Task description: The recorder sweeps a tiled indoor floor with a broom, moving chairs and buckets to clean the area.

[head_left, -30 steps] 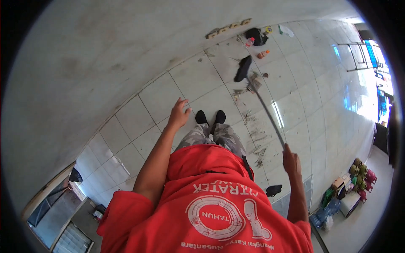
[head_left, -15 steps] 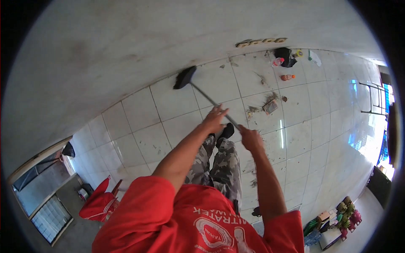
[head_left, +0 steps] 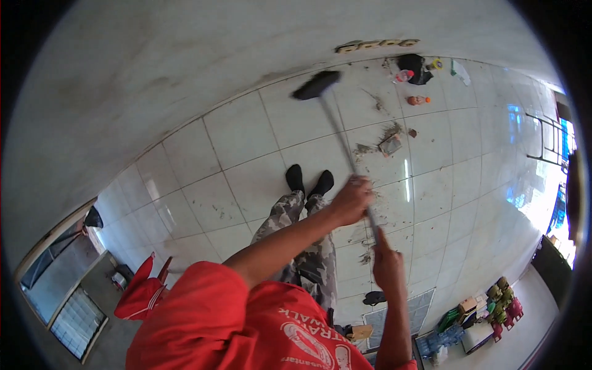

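A broom with a grey handle and a dark bristle head reaches out over the tiled floor, its head near the foot of the far wall. My left hand is wrapped round the middle of the handle. Closer to me, my right hand grips the handle's near end, thumb along it. To the right of the handle lies swept dirt with a small greyish block and a brown scrap. The broom head is slightly blurred.
Against the far wall lie a black plastic bag, a clear bottle with a red cap and an orange-capped bottle. A metal frame stands at right. Boxes and bundles sit lower right; a red chair-like object lower left.
The broom head has swung right along the wall. Both hands have moved right and nearer to me with the handle, and my feet now stand side by side.
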A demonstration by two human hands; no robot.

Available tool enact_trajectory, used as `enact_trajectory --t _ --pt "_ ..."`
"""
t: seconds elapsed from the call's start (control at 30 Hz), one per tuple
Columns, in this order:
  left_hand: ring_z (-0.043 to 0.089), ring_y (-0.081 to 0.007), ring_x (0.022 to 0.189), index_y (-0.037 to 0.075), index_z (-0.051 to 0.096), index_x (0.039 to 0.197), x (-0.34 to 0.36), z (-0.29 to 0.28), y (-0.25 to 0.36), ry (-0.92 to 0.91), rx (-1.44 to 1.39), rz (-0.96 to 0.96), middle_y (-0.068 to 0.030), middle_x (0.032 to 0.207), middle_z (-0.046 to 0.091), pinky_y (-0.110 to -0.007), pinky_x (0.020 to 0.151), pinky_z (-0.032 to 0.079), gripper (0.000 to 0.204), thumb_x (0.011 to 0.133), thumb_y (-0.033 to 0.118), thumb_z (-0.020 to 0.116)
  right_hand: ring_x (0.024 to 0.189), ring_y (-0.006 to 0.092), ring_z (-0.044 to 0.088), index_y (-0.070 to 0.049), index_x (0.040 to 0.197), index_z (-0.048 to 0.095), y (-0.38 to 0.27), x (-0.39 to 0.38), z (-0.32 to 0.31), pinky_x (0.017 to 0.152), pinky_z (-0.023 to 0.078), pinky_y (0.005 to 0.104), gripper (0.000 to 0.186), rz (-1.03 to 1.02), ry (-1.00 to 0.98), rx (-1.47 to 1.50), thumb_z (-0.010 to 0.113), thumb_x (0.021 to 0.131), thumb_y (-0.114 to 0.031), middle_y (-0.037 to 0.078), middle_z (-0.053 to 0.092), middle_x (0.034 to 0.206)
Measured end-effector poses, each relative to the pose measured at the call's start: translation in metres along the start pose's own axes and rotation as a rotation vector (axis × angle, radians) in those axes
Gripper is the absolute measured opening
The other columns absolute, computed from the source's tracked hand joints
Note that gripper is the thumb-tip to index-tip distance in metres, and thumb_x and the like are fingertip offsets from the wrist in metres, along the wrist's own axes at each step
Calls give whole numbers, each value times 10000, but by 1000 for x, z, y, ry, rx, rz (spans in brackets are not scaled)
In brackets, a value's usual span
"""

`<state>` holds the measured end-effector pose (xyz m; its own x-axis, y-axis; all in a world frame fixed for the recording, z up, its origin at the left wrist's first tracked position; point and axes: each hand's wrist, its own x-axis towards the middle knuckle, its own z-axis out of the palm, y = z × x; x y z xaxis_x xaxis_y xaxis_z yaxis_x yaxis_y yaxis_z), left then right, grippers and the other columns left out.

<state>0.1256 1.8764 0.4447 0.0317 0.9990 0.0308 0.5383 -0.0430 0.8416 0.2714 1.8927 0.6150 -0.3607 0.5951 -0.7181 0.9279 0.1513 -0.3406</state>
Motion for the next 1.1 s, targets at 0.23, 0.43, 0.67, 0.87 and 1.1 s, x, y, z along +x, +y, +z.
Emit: enact_trajectory --t 0.23,0.43,0.67,0.87,1.1 --pt "247 -521 1266 -10 432 1161 -59 5 -140 241 217 -560 -406 1334 217 -521 1022 297 560 775 298 696 743 434 589 -177 1258 494 -16 83 63 640 458 513 382 -149 -60 74 517 877 -164 247 600 754" --pt "295 -527 1235 -56 471 991 39 78 -162 200 49 -356 -432 1287 259 -469 1024 331 459 740 227 730 669 411 602 -195 1243 529 29 119 44 587 472 503 353 40 95 36 494 892 -181 234 597 697" --pt "223 -519 1290 -49 516 1031 75 131 -157 -6 233 -280 -418 1350 183 -495 1063 273 383 797 226 642 576 392 559 -122 1251 532 91 123 49 514 425 420 353 91 187 171 514 901 -169 235 547 665" --pt "265 -453 1307 31 536 1033 87 138 -104 -146 207 -126 -346 1409 188 -457 1069 286 228 830 135 517 515 360 545 -106 1278 506 86 67 78 495 415 413 387 211 323 247 519 891 -116 232 524 620" --pt "296 -392 1308 -48 281 1354 140 94 -172 -181 298 -159 -301 1429 201 -356 1073 283 637 883 319 505 457 269 430 -100 1264 520 64 149 68 484 402 352 371 109 403 299 525 896 -140 211 504 604"
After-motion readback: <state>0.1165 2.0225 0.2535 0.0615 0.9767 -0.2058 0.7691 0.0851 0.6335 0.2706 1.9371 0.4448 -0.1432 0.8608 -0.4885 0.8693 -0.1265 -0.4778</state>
